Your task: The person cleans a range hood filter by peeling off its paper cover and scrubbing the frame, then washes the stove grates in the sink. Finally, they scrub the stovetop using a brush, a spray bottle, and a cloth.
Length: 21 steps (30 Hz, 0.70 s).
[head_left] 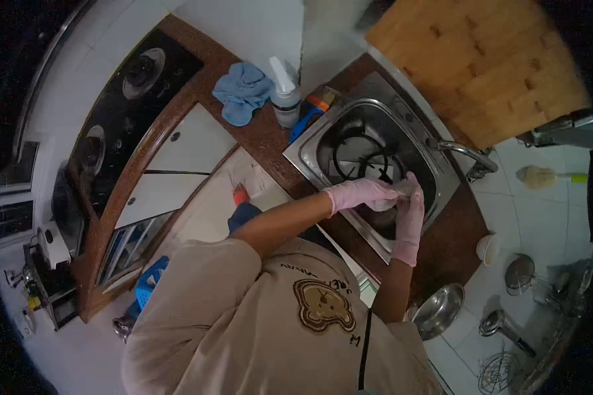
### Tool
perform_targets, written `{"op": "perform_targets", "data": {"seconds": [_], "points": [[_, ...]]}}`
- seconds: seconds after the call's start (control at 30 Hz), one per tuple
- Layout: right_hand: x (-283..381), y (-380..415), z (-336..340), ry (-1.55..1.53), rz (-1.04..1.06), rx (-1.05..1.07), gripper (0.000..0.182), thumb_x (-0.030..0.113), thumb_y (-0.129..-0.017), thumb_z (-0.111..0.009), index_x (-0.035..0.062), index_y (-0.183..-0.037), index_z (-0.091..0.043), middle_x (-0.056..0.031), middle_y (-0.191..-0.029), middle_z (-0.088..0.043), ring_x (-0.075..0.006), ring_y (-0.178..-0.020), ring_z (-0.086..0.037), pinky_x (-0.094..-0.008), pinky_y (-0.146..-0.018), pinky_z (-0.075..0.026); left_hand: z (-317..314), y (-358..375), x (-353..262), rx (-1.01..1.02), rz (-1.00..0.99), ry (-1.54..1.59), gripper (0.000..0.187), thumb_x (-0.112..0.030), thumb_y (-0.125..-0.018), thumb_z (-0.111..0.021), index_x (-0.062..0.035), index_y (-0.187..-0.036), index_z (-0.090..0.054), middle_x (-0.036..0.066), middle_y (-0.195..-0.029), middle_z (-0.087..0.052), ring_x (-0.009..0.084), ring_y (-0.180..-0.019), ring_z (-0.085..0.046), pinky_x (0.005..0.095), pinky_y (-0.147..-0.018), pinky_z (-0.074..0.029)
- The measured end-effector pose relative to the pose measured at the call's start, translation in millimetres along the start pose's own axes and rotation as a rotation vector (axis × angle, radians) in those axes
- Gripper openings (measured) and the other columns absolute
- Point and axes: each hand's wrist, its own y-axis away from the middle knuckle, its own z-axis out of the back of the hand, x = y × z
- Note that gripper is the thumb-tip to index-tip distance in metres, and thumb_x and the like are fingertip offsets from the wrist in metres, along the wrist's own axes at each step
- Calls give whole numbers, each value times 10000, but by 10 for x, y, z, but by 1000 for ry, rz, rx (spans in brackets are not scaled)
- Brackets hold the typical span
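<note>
Both my hands wear pink rubber gloves and are close together over the metal sink (316,161). My left hand (361,194) is closed around a small pale, greyish thing (383,203) whose kind I cannot make out. Against its other side, my right hand (410,220) is closed with the fingers pointing up, and the gloves partly hide the thing. Below them in the basin lie black stove grates (339,158), a ring with prongs. The curved faucet (464,150) stands at the sink's right side.
Left of the sink are a spray bottle (285,99), a blue cloth (242,92) and a blue-handled brush (308,122). A gas hob (122,108) is farther left. A wooden board (471,59) leans behind. Right are a steel bowl (439,309) and a hanging ladle (494,324).
</note>
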Motion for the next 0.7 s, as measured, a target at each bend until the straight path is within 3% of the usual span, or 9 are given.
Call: {"op": "perform_targets", "data": {"seconds": [0.07,0.13,0.17,0.23,0.33,0.37,0.4,0.6,0.7], "points": [[-86,-19,-111,102,24,79,526,421,-1021,-536,14,-1352,-522,-81,-1276,-576,-185,-1155,-552,-366,-1006,-433,59,328,-145,-37,-32,340,352,-294,-1035,-518,-63,-1277,-630,23,-1083,-681,162,-1030,-590,318,-951,-447],[21,78,-601,48,9,189,484,299,-1031,-542,22,-1422,-473,-106,-1384,-528,-216,-1234,-530,-384,-1064,-412,210,174,576,-93,-194,660,362,-276,-1030,-519,-29,-1273,-621,48,-1140,-667,142,-1027,-591,274,-922,-451],[52,67,-834,152,-40,235,465,229,-1015,-558,14,-1418,-472,-116,-1401,-520,-224,-1247,-526,-385,-1070,-413,339,748,5,-283,-36,92,364,-268,-1057,-456,-30,-1294,-598,70,-1250,-622,187,-1138,-562,308,-1030,-420],[-183,-13,-1140,317,25,363,457,40,-959,-574,-14,-1401,-473,-137,-1414,-512,-239,-1251,-530,-379,-1069,-422,416,1413,-277,-517,-182,303,327,-192,-1047,-437,-27,-1269,-611,71,-1220,-631,159,-1116,-555,287,-1000,-425],[-443,25,-1779,295,104,538,447,26,-951,-563,8,-1392,-495,-106,-1377,-541,-212,-1214,-548,-341,-1047,-418,938,1867,247,-752,-373,221,395,-253,-1076,-371,2,-1335,-525,97,-1259,-606,173,-1171,-563,317,-1056,-415],[-167,213,-2205,356,-24,494,439,24,-950,-555,12,-1387,-506,-103,-1369,-549,-196,-1204,-552,-329,-1045,-414,903,2354,-221,-981,-406,203,407,-263,-1082,-342,-2,-1341,-515,93,-1247,-607,170,-1160,-570,330,-1035,-445],[73,415,-2627,404,-158,466,433,21,-950,-546,17,-1381,-516,-99,-1361,-558,-180,-1194,-555,-317,-1042,-411,1096,2553,-138,-892,-501,728,422,-288,-1088,-310,-22,-1349,-508,87,-1256,-602,184,-1159,-575,353,-1020,-469],[-1093,596,-3987,247,-171,990,372,3,-946,-561,-38,-1315,-558,-120,-1283,-622,-175,-1122,-616,-299,-990,-470,1904,4443,-28,-1277,-914,1226,405,-295,-1078,-343,-54,-1375,-477,94,-1388,-554,246,-1233,-565,382,-1067,-449],[-1473,1008,-4825,305,-62,1194,337,17,-953,-556,-31,-1286,-572,-103,-1322,-604,-167,-1120,-611,-301,-964,-488,2098,5342,168,-1523,-1074,1105,446,-353,-1071,-373,-26,-1349,-494,107,-1375,-557,259,-1246,-553,413,-1088,-425]]}}
